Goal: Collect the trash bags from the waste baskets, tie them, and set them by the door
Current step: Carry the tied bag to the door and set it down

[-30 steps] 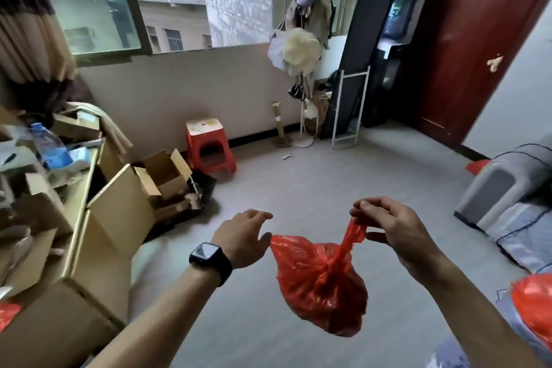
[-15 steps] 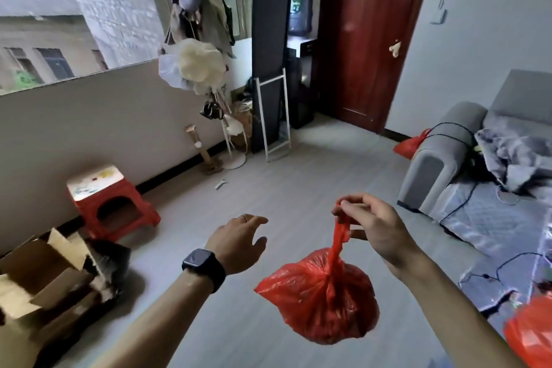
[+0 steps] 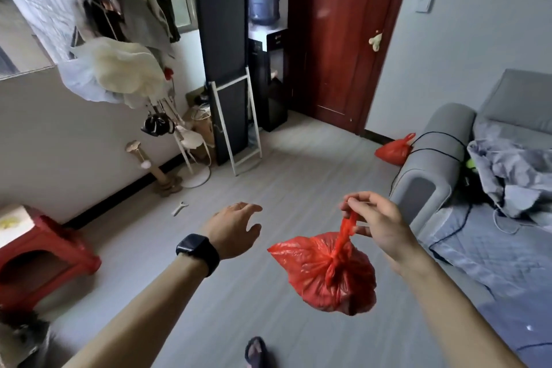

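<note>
A: Right hand (image 3: pixel 378 228) pinched shut on the twisted neck of the red trash bag (image 3: pixel 327 273); thumb and fingertips (image 3: pixel 348 203) gripping the top of the handle; bag knotted, hanging in the air below the hand, above the grey floor (image 3: pixel 298 176).

B: And the left hand (image 3: pixel 234 228)?

A: Empty; fingers spread and loosely curled, palm down; just left of the bag, not touching it; black smartwatch (image 3: pixel 198 252) on the wrist.

B: Further out?

A: Dark sandal (image 3: pixel 257 351) at the near edge, below the bag; grey sofa (image 3: pixel 442 176) to the right, rumpled blue-grey bedding (image 3: pixel 513 170) on it; second red bag (image 3: pixel 394 151) on the floor at the far end of the sofa arm, tied, near the door frame.

B: Door itself?

A: Dark red wooden door (image 3: pixel 343 39), shut, at the far side; water dispenser (image 3: pixel 267 48) just left of it; tall black panel (image 3: pixel 222 54) further left; red stool (image 3: pixel 44 251) at the left edge, against the wall.
</note>
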A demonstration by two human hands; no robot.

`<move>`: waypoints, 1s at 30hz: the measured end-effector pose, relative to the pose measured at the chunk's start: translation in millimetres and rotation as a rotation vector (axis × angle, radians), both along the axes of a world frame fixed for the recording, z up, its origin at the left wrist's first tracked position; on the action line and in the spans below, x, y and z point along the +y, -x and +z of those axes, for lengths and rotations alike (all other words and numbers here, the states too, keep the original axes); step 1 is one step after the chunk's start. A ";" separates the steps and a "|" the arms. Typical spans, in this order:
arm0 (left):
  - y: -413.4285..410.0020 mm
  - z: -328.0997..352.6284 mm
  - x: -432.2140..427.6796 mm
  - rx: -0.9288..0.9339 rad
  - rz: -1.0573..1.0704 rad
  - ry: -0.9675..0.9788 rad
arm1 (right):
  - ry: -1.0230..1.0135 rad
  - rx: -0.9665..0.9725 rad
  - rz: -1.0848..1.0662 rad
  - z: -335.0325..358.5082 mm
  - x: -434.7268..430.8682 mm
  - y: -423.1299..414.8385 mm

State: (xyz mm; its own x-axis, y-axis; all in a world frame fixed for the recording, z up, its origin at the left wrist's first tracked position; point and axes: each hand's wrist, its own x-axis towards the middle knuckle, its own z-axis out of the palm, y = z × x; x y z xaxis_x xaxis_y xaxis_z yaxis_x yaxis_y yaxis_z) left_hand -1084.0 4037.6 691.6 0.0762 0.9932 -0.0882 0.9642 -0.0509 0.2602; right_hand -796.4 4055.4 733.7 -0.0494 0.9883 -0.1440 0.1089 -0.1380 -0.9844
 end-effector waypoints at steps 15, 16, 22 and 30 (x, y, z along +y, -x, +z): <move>-44.6 -12.8 417.7 -0.005 -0.213 0.103 | 0.070 0.008 -0.228 -15.8 355.8 -24.8; -55.8 -16.9 454.9 -0.002 -0.236 0.103 | 0.069 0.015 -0.244 -20.3 387.5 -33.6; -116.2 -36.8 619.3 0.018 -0.241 0.136 | 0.107 0.043 -0.240 -50.4 544.8 -79.7; -174.4 -40.9 797.1 0.031 -0.182 0.213 | 0.231 0.020 -0.195 -73.8 737.0 -138.0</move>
